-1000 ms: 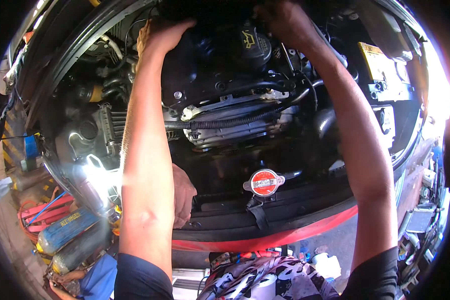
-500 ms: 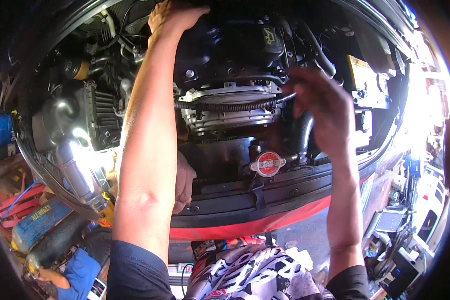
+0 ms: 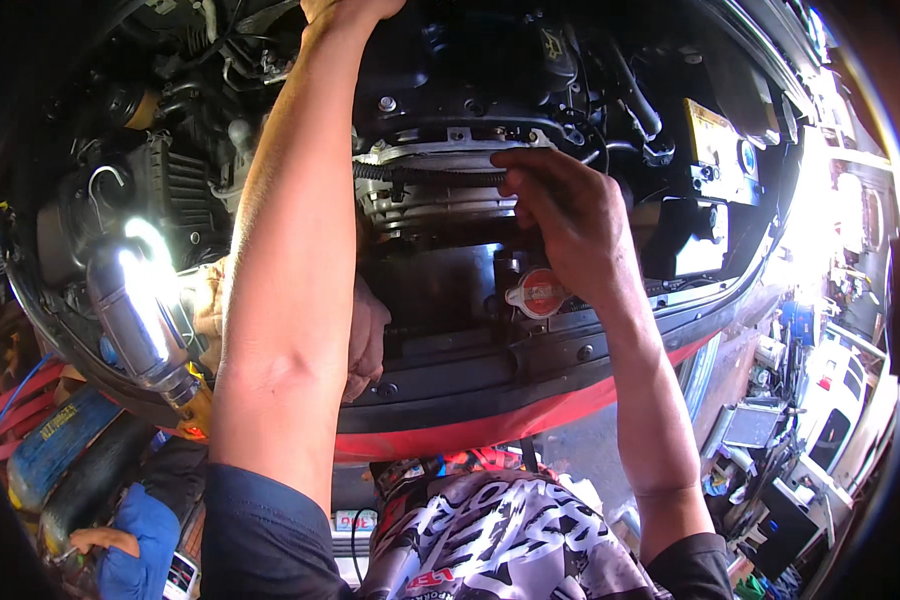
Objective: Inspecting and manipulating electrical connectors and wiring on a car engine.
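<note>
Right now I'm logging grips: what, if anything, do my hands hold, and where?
Your right hand is at the black corrugated tube, by its visible right end; whether it grips is unclear. Nor can I tell for your left hand.

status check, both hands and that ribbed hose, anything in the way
Left hand cut off by top edge, grip unseen. Right hand at ribbed hose, grip unclear. Hose passes out of sight behind left forearm.
</note>
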Motion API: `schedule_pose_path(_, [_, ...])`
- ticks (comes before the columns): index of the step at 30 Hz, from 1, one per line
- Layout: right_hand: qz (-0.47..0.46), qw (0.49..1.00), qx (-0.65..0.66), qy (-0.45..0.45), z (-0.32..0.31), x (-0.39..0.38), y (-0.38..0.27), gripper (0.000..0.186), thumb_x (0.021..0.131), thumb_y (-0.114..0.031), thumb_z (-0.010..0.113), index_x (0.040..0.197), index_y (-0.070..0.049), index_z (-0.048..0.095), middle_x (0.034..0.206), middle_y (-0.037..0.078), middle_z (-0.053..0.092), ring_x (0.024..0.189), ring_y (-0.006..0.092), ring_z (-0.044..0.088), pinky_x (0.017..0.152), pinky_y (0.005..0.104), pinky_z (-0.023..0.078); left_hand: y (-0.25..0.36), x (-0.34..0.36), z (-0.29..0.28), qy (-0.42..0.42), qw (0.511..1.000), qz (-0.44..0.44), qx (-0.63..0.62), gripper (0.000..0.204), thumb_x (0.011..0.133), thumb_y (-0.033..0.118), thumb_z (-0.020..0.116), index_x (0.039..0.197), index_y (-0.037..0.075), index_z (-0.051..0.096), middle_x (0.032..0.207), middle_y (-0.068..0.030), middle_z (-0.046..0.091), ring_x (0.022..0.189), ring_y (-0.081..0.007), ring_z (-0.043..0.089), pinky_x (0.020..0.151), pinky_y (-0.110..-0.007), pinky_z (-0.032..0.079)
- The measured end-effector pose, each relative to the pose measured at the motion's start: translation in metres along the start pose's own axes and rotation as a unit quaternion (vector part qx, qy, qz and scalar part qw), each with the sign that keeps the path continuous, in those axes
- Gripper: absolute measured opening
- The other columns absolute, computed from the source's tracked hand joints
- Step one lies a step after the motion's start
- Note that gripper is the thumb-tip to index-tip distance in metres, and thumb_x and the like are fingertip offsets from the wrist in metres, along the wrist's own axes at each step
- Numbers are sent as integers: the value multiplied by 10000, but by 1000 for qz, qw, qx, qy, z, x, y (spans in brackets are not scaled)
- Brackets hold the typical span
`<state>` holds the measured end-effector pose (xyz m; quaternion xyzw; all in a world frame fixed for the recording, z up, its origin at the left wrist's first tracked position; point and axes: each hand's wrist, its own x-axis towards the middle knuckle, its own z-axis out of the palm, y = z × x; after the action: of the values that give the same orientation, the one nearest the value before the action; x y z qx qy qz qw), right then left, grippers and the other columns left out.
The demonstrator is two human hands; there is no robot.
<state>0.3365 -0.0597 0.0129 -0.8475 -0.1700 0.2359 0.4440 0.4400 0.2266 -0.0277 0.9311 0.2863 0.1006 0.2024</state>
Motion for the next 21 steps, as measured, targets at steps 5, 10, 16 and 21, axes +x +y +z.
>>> schedule_pose_path(5, [-21, 998, -17, 54, 10, 6, 5, 267, 994, -155, 684, 1210, -22, 769, 999, 172, 804, 899, 285, 793, 817, 371, 583, 3, -1, -2, -23, 1000, -13, -7, 684, 884, 542, 802, 1334, 31, 732, 1354, -226, 723, 1299, -359, 683, 1086, -457, 546])
schedule_pose_path(10, [-1, 995, -48, 93, 18, 5, -3, 252, 977, -144, 706, 1187, -26, 778, 1051, 179, 806, 991, 312, 797, 867, 381, 592, -1, 4, -2, -38, 999, -17, -16, 716, 863, 560, 812, 1338, 31, 729, 1355, -228, 722, 1297, -360, 683, 1087, -454, 545])
schedule_pose_path(16, [8, 990, -18, 140, 30, 14, 11, 172, 946, -89, 718, 1085, -39, 804, 1015, 149, 806, 981, 286, 794, 815, 371, 593, 6, -1, -3, -17, 999, 8, -32, 732, 847, 565, 819, 1376, 70, 712, 1387, -201, 713, 1316, -361, 669, 1086, -468, 546])
schedule_pose_path(21, [180, 954, 198, 138, 38, 30, -4, 234, 944, -110, 754, 1136, 19, 786, 988, 87, 783, 806, 155, 709, 725, 295, 554, -10, 0, 6, 46, 997, 36, -51, 724, 854, 551, 813, 1414, 109, 692, 1421, -189, 696, 1318, -369, 665, 1087, -485, 544])
